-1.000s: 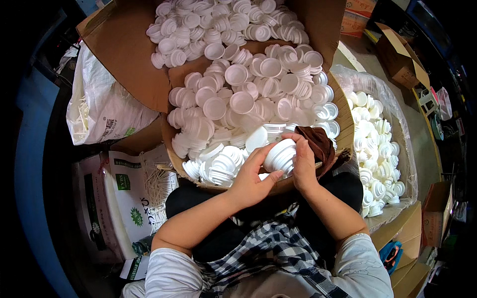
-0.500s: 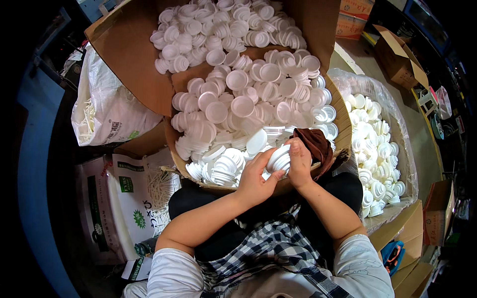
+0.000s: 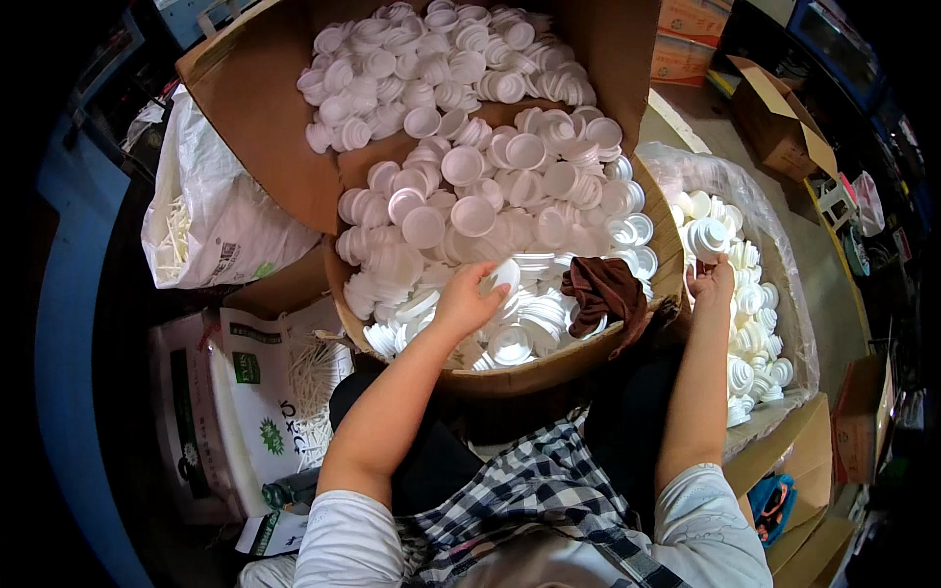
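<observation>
My left hand (image 3: pixel 469 302) is closed on a white plastic lid (image 3: pixel 505 278) at the near part of the big cardboard box (image 3: pixel 659 211). This box is heaped with loose white round lids (image 3: pixel 472 216). My right hand (image 3: pixel 713 281) is stretched out to the right, its fingers closed round the lower edge of a stepped, ringed white plastic lid (image 3: pixel 707 238). It hangs above the plastic-lined box (image 3: pixel 796 333), which holds many similar ringed lids (image 3: pixel 750 338). Between the hands, a crumpled brown cloth (image 3: pixel 600 294) lies over the near right edge of the cardboard box.
At the left stands a white woven sack (image 3: pixel 211 211) with thin white sticks inside. Below it, a printed bag (image 3: pixel 270 392) lies beside more white sticks (image 3: pixel 314 377). An open carton (image 3: pixel 779 122) stands far right, with stacked cartons (image 3: pixel 686 44) behind. A flattened carton (image 3: pixel 799 470) lies lower right.
Both hands were together on the ringed lid over the near box edge. My right hand has carried it right, over the plastic-lined box; my left has moved left and taken a white lid.
</observation>
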Demonstrator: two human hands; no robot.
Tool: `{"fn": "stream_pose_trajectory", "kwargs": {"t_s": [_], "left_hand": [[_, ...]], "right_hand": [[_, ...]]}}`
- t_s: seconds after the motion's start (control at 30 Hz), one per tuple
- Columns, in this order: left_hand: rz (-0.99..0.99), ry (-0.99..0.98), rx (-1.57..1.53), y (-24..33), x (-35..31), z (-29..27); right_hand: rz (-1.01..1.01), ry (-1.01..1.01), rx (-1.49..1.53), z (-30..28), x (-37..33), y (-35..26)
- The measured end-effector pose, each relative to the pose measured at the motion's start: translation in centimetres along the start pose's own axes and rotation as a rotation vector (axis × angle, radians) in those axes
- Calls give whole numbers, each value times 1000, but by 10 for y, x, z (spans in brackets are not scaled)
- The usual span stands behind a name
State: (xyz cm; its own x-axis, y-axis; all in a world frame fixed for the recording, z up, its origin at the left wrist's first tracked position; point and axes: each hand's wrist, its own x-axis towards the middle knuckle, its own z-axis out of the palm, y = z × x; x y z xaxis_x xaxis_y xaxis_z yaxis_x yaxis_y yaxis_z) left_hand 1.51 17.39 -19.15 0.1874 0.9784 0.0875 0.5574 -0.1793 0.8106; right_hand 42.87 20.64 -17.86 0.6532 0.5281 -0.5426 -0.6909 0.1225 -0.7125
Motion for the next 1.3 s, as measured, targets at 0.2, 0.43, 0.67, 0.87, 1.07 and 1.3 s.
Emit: {"fn": "stream_pose_trajectory", "kwargs": {"t_s": [0.2,0.43,0.67,0.87,1.07,1.3], "left_hand": [[48,56,231,22,-3,19],[-129,124,-147,-4,5,13],[-292,132,-991,23,-2,-25],[-432,-62,-1379,39,-5,-39],[-425,-97,-1545,45,-10,-47],[-347,-179,-1639,47,-8,-46]], "right_hand": [[-121,249,249,-57,118,-14],[-30,185,247,-32,81,2],[-929,-573,-677,50,-27,62],[-1004,-793,-1602,54,-16,102],[-677,-848,-1746,77,-56,109],[-847,-1011,-1704,69,-24,119]]}}
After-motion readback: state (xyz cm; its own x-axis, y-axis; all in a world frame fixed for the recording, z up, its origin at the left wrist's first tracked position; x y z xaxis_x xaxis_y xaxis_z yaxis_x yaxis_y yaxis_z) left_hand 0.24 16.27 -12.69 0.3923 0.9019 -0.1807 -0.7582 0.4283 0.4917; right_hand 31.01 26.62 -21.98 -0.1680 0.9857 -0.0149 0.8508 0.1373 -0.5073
